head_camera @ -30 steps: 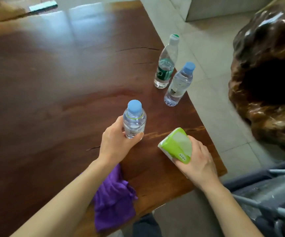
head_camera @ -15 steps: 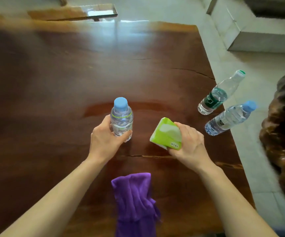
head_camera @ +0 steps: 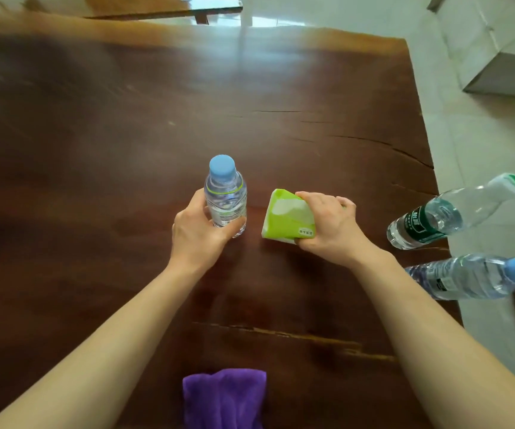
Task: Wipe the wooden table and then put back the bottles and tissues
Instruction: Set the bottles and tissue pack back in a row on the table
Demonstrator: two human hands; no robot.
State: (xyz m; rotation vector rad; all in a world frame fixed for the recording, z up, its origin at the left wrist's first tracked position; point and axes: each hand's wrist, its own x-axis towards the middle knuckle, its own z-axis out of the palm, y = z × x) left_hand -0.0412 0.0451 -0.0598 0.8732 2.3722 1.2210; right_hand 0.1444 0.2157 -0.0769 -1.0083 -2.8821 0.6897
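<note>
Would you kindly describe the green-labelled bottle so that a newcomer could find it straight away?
Start at the right edge of the dark wooden table, beyond the right hand holding the tissue pack. Two bottles stand there; the green-labelled bottle is the farther one. Its dark green label and white-and-green cap set it apart from the blue-capped bottle beside it.

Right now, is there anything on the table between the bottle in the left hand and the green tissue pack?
No. In the head view, only bare wooden table shows between the blue-capped bottle and the tissue pack.
</note>
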